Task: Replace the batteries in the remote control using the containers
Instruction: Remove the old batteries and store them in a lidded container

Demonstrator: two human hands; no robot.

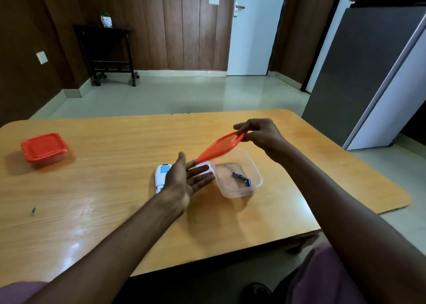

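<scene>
A clear plastic container (254, 165) stands open in the middle of the table with two blue batteries (242, 178) lying in it. My right hand (259, 132) pinches the far edge of its orange lid (219, 147), which hangs tilted above the container. My left hand (186, 180) is open, palm up, just left of the container, with the lid's low end over its fingertips. A white remote control (162, 173) lies under and beside that hand, partly hidden. A second container with an orange lid (43, 149) stands closed at the table's far left.
The wooden table (92, 200) has rounded corners, and its near edge runs diagonally at the lower right. A grey refrigerator (373, 73) stands to the right, beyond the table. A dark side table (110, 50) stands against the far wall.
</scene>
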